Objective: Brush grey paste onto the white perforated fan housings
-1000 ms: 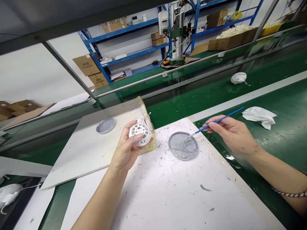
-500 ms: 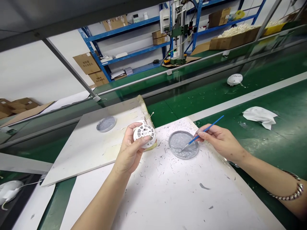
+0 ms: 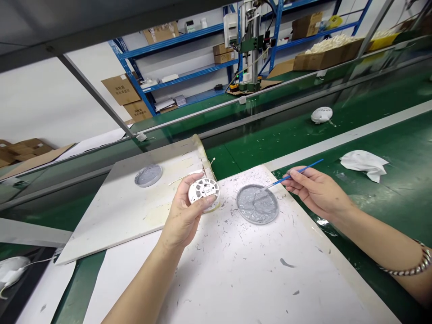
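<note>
My left hand grips a round white perforated plastic device by its edge, with the fingers wrapped around it and a thin white wire trailing off to the left. My right hand pinches a thin blue-handled paintbrush. The brush tip sits over the upper right part of a round dish of grey paste, close to its rim. The dish rests on a white paste-spattered board. A yellowish pad barely shows beneath the device.
A second white board holds a smaller grey dish. A crumpled white cloth lies on the green conveyor belt. A white device sits farther along the belt, another at lower left. Blue shelving with cartons stands behind.
The brush has lifted from the middle of the paste toward the dish's upper right rim. The held device has turned slightly in my left hand. The white device on the belt has moved left.
</note>
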`<action>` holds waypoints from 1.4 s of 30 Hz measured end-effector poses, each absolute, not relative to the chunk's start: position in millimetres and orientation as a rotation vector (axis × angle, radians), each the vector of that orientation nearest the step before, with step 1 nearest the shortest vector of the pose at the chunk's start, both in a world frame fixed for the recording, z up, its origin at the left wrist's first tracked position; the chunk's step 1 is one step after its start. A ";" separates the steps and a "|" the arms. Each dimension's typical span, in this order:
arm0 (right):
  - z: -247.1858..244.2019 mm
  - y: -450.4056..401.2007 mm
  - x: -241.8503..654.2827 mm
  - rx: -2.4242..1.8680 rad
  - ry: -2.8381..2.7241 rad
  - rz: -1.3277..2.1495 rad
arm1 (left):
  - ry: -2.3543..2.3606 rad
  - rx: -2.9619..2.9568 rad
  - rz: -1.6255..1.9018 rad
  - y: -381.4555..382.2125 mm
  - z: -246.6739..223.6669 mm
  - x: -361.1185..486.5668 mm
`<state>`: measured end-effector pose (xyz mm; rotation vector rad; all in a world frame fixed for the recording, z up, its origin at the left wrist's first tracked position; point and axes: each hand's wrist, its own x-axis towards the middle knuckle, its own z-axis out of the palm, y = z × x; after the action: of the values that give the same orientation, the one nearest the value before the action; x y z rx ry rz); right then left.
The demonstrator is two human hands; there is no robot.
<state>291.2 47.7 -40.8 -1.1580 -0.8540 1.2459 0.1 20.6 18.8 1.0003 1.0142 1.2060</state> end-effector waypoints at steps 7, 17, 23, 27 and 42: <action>-46.0 47.8 289.1 -1.128 -0.630 1.396 | 1.008 1.019 1.212 20.6 19.0 2.9; -38.2 45.6 286.2 -1.094 -0.576 1.392 | 0.894 1.204 1.163 10.9 7.3 10.1; -30.5 42.8 284.6 -1.036 -0.577 1.345 | 0.957 0.914 1.068 5.3 11.8 21.3; -12.2 33.7 274.0 -0.972 -0.628 1.304 | 0.963 0.698 0.978 -1.7 11.6 30.7; -0.8 -4.4 247.9 -0.869 -1.424 0.830 | 0.828 0.721 0.960 -11.1 15.0 33.4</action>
<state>247.9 -4.4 -0.8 -0.8691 -1.4240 0.8299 33.4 -11.1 15.0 0.7213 0.8285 0.9597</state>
